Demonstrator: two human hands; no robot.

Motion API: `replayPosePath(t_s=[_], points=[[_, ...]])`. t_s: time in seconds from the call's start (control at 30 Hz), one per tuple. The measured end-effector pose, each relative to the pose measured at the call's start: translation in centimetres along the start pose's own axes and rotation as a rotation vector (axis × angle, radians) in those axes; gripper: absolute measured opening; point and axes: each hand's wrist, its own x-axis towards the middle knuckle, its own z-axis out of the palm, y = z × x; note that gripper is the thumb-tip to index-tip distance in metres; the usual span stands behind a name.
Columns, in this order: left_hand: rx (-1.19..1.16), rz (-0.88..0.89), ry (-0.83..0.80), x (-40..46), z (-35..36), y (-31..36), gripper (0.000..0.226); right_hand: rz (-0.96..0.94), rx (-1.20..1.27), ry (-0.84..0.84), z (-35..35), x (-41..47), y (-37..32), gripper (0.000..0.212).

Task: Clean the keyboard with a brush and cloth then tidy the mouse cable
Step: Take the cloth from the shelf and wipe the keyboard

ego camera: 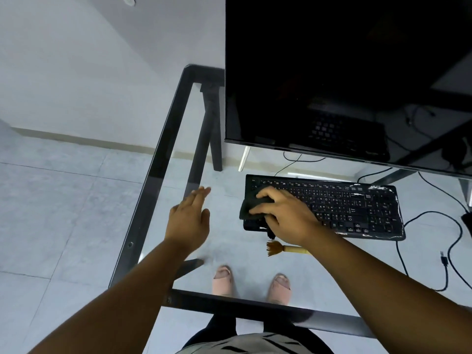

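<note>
monitor [332,72] dark, at the back | glass surface [163,139] | keyboard [357,208] below monitor | right hand [283,215] grips dark cloth [251,209] on keyboard's left end | left hand [190,218] hovering, fingers straight | brush [283,248] just before keyboard

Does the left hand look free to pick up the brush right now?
Probably yes. The left hand is open and holds nothing, and the brush lies on bare glass, bristles toward it. Only the handle end is hidden under the right hand's forearm, which might get in the way.
</note>
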Motion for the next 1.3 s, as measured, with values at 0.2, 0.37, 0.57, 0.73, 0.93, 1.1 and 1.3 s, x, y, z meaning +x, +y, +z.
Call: replayPosePath(t_s=[0.2,0.37,0.57,0.73,0.93,1.1,1.3], points=[[0.142,0.180,-0.178,4.5,-1.1,2.0,0.069,0.060,-0.042,0.019,0.6,0.0,-1.2,0.043],[0.323,0.336,-0.303,6.2,-0.8,2.8,0.084,0.007,0.007,-0.054,-0.2,-1.9,0.3,0.041],[0.432,0.412,-0.278,6.8,-0.9,2.6,0.097,0.032,-0.062,0.000,0.5,-0.9,-1.9,0.042],[0.429,0.428,-0.306,6.6,-1.2,3.0,0.098,-0.066,-0.079,-0.096,-0.2,-2.1,-0.7,0.038],[0.429,0.427,-0.270,6.6,-1.1,3.4,0.085,-0.044,-0.086,-0.059,-0.2,-2.2,-0.8,0.040],[0.440,0.437,-0.244,6.7,-1.3,3.8,0.064,-0.053,-0.141,-0.084,-0.4,-2.3,-0.6,0.039],[0.390,0.420,-0.225,6.6,-0.7,4.1,0.052,0.009,-0.143,-0.054,-1.5,-3.6,0.7,0.038]])
